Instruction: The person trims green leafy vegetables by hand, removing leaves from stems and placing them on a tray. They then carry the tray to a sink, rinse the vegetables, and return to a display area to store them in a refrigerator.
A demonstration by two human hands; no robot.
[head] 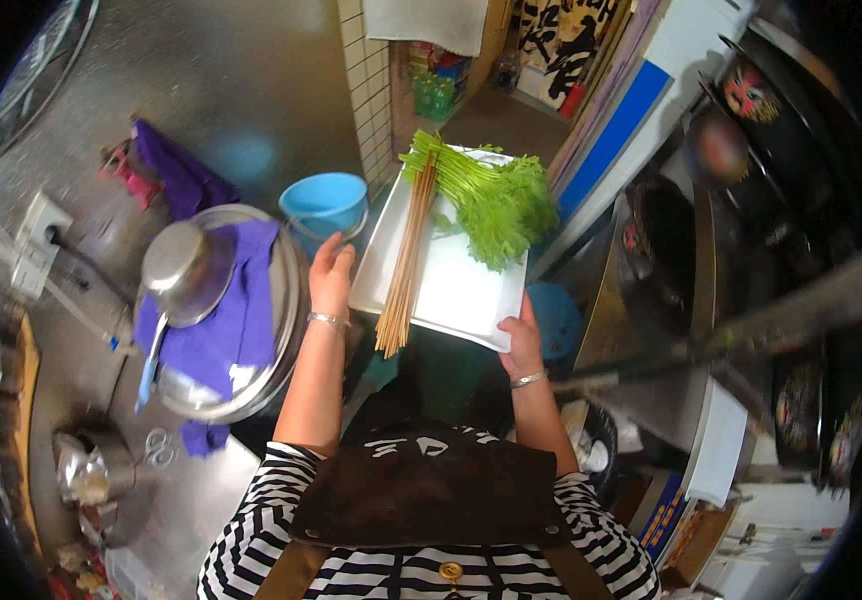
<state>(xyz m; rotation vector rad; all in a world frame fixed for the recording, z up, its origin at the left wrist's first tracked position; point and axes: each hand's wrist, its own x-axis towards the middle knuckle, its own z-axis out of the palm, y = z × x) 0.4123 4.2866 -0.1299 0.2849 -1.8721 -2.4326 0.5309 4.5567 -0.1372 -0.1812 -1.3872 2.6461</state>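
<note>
My right hand [520, 339] grips the near right corner of a white rectangular tray [450, 292], thumb over the rim. A bunch of leafy green vegetables [487, 199] lies across the tray's far side, stalks to the left and leaves hanging over the right rim. Along the left side rests a bundle of thin wooden sticks [407, 274], like skewers, whose near ends jut past the front rim. My left hand [331, 279] is just left of the tray, with thumb and fingers a little apart and nothing seen in it. Behind its fingertips is a light blue bucket [324, 196] with a handle.
At left, an upturned metal saucepan [183, 270] and purple cloth [213, 330] lie on a large round metal lid [258, 390]. A power socket [41, 232] with cables is beyond. Black decorated trays [660, 240] stand at right. A tiled wall edge [372, 97] lies ahead.
</note>
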